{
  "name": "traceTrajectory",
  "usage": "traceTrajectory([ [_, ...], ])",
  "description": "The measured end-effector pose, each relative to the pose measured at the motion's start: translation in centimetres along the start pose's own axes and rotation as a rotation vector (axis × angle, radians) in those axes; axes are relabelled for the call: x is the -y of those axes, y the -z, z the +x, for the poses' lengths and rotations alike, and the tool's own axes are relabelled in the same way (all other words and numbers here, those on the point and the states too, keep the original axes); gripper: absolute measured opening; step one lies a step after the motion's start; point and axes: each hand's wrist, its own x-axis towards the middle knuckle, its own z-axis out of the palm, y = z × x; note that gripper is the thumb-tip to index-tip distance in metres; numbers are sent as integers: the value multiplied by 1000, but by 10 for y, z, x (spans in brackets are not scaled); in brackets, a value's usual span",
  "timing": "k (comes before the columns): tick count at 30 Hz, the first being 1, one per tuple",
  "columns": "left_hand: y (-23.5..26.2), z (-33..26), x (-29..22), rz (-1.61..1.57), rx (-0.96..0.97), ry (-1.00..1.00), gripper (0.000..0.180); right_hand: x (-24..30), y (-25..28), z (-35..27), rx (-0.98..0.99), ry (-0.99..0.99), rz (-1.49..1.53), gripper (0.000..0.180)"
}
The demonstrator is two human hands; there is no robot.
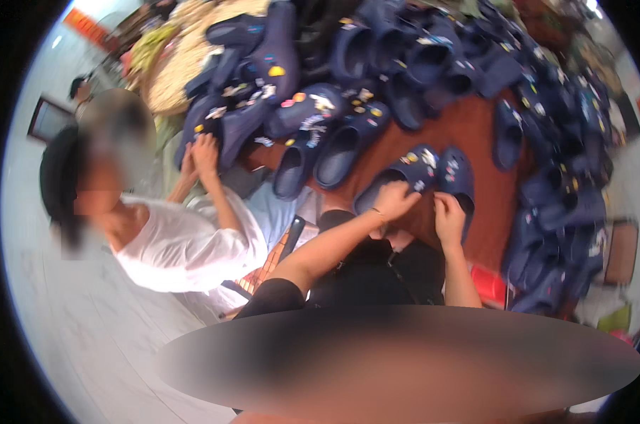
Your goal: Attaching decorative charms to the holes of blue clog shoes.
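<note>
Two dark blue clogs lie side by side on the brown table in front of me, with small coloured charms on their tops. On the left clog [409, 167], my left hand [398, 201] has its fingers curled at the opening, gripping it. Beside the right clog [456, 171], my right hand [448, 215] is closed in a pinch near its inner edge. Whatever sits between those fingertips is too small to make out. Another pair of charmed clogs [341, 152] rests just to the left.
Piles of blue clogs [426, 56] cover the far side and right of the brown table [486, 219]. At my left, a seated co-worker in a white shirt [185, 247] has both hands on a clog [205, 116]. A red object [488, 284] is by my right forearm.
</note>
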Motion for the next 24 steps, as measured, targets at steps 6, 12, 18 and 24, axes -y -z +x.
traceTrajectory([
  [6, -1, 9, -9, -201, -150, 213, 46, -10, -18, -19, 155, -76, 58, 16],
  [12, 16, 8, -15, -314, -320, 343, 44, -3, -22, -30, 346, -258, 165, 28],
  [18, 33, 13, -38, -593, -360, 508, 34, 4, -35, -36, 418, -303, 285, 56],
  [24, 26, 10, -65, -1069, -209, 363, 29, 10, -41, -42, 269, -270, 307, 78],
])
